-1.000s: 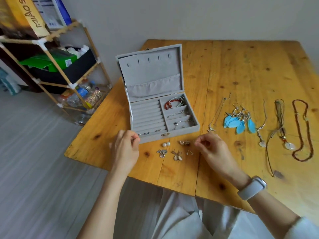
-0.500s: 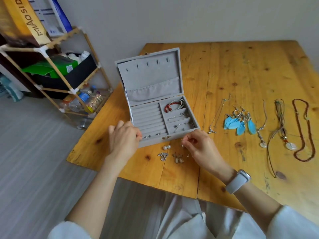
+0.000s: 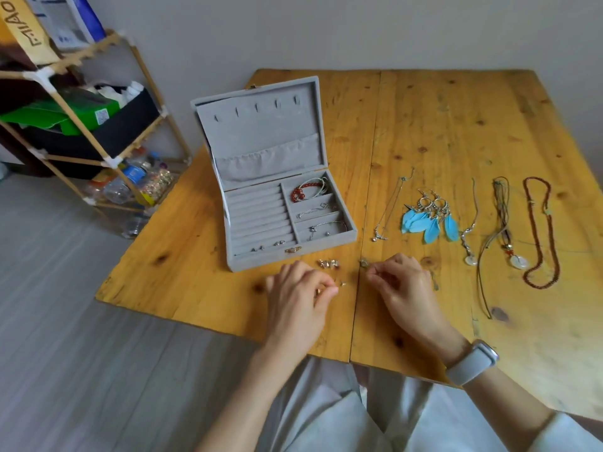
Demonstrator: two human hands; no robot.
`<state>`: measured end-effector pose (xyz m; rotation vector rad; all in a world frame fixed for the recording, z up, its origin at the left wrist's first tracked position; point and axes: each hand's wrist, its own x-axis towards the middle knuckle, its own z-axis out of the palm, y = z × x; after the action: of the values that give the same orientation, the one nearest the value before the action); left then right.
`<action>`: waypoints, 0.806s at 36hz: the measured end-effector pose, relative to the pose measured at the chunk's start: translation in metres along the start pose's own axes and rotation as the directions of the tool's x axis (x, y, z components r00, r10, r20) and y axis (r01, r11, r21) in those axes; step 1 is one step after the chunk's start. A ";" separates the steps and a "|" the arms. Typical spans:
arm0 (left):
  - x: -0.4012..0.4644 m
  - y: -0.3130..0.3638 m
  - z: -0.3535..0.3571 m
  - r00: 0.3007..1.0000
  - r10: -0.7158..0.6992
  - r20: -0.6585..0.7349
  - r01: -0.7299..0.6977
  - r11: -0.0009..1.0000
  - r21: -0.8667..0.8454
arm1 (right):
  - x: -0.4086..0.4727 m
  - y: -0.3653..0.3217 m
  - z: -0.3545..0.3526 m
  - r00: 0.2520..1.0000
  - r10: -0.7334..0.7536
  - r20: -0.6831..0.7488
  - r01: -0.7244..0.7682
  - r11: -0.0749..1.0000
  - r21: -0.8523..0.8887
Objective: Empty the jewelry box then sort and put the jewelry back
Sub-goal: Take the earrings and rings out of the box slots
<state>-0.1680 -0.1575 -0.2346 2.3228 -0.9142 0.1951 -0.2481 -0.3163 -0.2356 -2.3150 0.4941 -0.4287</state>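
Pinching small earring in left hand (image 3: pixel 298 290), fingers clamped; right hand (image 3: pixel 403 283) fingertips closed on tiny piece. I'd pair them, then seat in jewelry box (image 3: pixel 287 223) ring rolls w/o dropping.

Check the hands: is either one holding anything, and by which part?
Left hand: fingertips pinched on a small gold-coloured piece, probably an earring; which part is hidden. Right hand: fingers curled at the table, thumb and forefinger together; whether they hold anything cannot be told.

One jewelry box (image 3: pixel 261 177), two hands (image 3: pixel 298 296), five necklaces (image 3: pixel 540 233).
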 end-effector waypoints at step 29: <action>0.016 -0.017 0.000 0.972 -0.038 -0.231 0.066 0.991 0.114 | 0.015 -0.002 -0.009 0.994 -0.020 -0.106 0.020 1.000 -0.003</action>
<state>-0.1451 -0.1571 -0.2372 2.3710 -0.7434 0.4974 -0.2386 -0.3268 -0.2255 -2.3095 0.5229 -0.5632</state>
